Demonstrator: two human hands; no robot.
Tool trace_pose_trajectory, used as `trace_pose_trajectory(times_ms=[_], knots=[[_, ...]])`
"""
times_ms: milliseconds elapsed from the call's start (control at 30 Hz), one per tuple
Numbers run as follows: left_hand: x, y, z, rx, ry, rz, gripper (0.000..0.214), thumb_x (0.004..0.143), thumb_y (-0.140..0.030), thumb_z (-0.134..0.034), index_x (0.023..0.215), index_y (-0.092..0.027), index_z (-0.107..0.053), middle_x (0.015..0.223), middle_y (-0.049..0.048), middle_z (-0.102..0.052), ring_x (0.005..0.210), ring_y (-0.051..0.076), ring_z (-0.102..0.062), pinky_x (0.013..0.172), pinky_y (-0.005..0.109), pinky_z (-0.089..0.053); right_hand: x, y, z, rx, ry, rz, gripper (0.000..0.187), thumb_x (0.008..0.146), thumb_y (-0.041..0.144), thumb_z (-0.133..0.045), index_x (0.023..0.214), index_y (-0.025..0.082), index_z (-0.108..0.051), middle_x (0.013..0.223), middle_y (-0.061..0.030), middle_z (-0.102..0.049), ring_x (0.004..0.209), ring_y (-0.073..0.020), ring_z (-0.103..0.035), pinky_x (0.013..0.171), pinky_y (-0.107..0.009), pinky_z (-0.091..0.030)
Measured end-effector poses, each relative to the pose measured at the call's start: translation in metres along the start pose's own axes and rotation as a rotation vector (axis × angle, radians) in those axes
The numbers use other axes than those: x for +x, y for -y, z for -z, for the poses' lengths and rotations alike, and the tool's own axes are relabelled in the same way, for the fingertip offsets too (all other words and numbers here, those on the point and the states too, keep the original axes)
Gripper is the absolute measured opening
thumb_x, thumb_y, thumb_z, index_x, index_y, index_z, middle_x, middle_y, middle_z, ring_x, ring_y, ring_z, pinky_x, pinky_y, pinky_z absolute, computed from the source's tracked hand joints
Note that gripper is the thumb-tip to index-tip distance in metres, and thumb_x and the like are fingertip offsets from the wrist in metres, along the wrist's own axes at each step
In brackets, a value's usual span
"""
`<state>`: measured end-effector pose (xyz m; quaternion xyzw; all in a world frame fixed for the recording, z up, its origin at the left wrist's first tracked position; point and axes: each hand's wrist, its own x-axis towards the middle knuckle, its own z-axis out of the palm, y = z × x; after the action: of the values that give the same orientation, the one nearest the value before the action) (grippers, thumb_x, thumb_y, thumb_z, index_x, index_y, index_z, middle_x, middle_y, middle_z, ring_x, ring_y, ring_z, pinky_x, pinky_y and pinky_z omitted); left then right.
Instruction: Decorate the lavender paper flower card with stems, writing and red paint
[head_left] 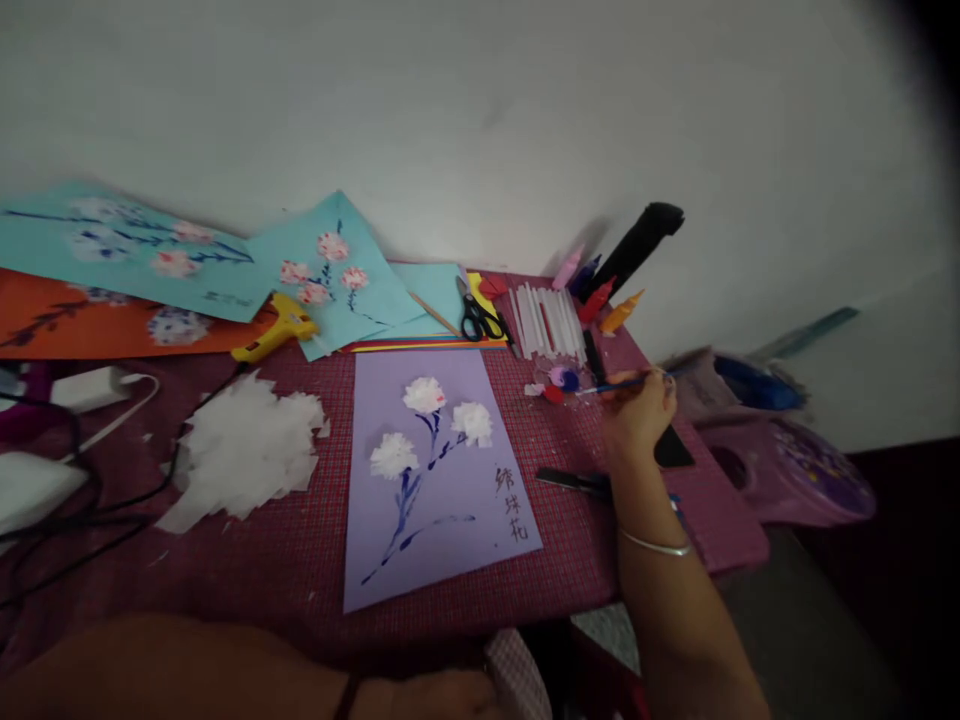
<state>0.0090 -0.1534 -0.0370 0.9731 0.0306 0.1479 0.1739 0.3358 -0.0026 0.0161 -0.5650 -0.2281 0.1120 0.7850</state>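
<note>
My right hand (637,405) is closed round a thin blue paintbrush (616,386), its tip pointing left at a small paint palette (579,397) with blobs of purple, dark blue and red. On the table lies a lilac sheet (450,490) with three white paper blossoms (425,394), blue painted stems and brown written characters. My left hand (446,692) rests low at the table's front edge, beside a checked cloth (517,672); its fingers are dim and partly cut off by the frame.
White paper pieces (251,445) are heaped left of the sheet, near black cables. Behind lie a yellow glue gun (277,328), finished flower pictures (330,270), scissors (474,318), white glue sticks (546,322) and paint tubes (622,311). A dark cutter (574,481) lies near my right wrist.
</note>
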Motion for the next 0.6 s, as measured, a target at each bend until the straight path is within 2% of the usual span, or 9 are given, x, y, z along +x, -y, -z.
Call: trace_pose_trajectory(times_ms=[67,100,200,300,500,600], knots=[[0.005,-0.001,0.011,0.014,-0.023,-0.107,0.021,0.095,-0.029,-0.05,0.108,-0.034,-0.065,0.127,-0.0013,-0.063,0.111,0.015,-0.058,0.09,0.027,-0.05,0.002,-0.004,0.0,-0.024,-0.009,-0.016,0.015,0.081,0.037,-0.046,0.085,0.023,-0.045,0.055,0.0072,-0.059,0.031,-0.0088,-0.044,0.035,-0.021,-0.034],[0.009,0.002,0.016,0.048,-0.033,-0.124,0.025,0.095,-0.028,-0.048,0.114,-0.033,-0.064,0.131,-0.0015,-0.062,0.115,0.016,-0.056,0.093,0.028,-0.048,0.001,-0.005,0.0,-0.036,-0.005,-0.024,0.015,0.08,0.038,-0.046,0.086,0.023,-0.045,0.055,0.0074,-0.059,0.031,-0.0088,-0.044,0.036,-0.021,-0.034],[0.02,0.016,0.022,0.215,-0.029,0.013,0.038,0.097,-0.032,-0.045,0.134,-0.024,-0.052,0.142,0.0082,-0.053,0.126,0.023,-0.05,0.104,0.04,-0.037,-0.004,-0.006,-0.001,-0.042,0.023,-0.046,0.019,0.08,0.039,-0.047,0.088,0.023,-0.047,0.056,0.0074,-0.06,0.033,-0.0091,-0.046,0.037,-0.021,-0.037],[0.026,0.028,0.016,0.328,-0.014,0.116,0.04,0.099,-0.035,-0.041,0.137,-0.027,-0.048,0.143,0.009,-0.051,0.129,0.022,-0.049,0.109,0.039,-0.029,-0.011,-0.004,-0.004,-0.003,0.084,-0.074,0.02,0.079,0.039,-0.05,0.089,0.022,-0.049,0.057,0.0066,-0.063,0.035,-0.0098,-0.05,0.04,-0.022,-0.041],[0.028,0.039,0.008,0.332,-0.057,0.018,0.035,0.1,-0.032,-0.037,0.13,-0.034,-0.055,0.141,-0.0038,-0.054,0.127,0.014,-0.048,0.103,0.032,-0.035,-0.021,0.004,-0.01,0.035,0.157,-0.131,0.019,0.078,0.035,-0.054,0.089,0.019,-0.054,0.06,0.0033,-0.068,0.039,-0.0124,-0.057,0.045,-0.025,-0.047],[0.032,0.047,0.005,0.331,-0.133,-0.015,0.031,0.1,-0.033,-0.039,0.12,-0.039,-0.062,0.136,-0.0129,-0.057,0.121,0.01,-0.051,0.095,0.028,-0.042,-0.023,0.006,-0.009,-0.021,0.155,-0.125,0.017,0.078,0.034,-0.053,0.085,0.019,-0.056,0.061,0.0025,-0.067,0.04,-0.0127,-0.058,0.046,-0.025,-0.046]])
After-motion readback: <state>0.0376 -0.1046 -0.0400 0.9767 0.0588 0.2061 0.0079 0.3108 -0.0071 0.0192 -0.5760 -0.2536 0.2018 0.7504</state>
